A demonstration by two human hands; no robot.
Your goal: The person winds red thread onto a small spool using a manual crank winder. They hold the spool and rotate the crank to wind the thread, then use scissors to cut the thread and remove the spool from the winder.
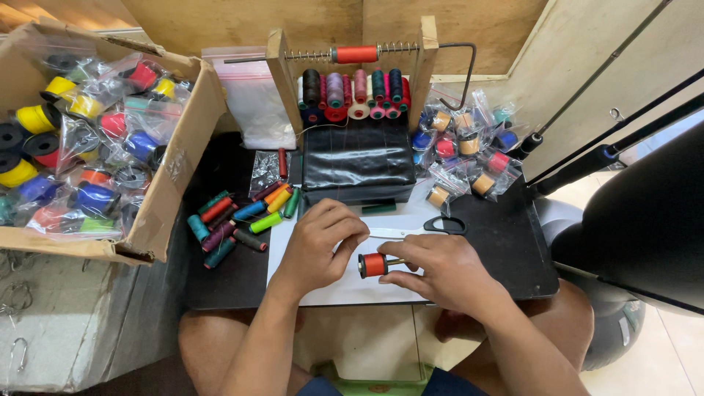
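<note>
My right hand (440, 271) grips a small red thread spool (374, 265) on a short metal pin, just above a white sheet (345, 290) on the black board. My left hand (323, 238) hovers beside the spool with fingers curled, its fingertips close to the spool's left end; whether they pinch a thread I cannot tell. Black-handled scissors (429, 227) lie on the sheet just beyond my hands.
A wooden rack (352, 81) with thread cones and a red spool on a sprung rod stands behind a black box (357, 165). Several loose coloured spools (242, 216) lie left. A cardboard box (176, 169) of bagged spools sits far left; bagged spools (466, 143) pile right.
</note>
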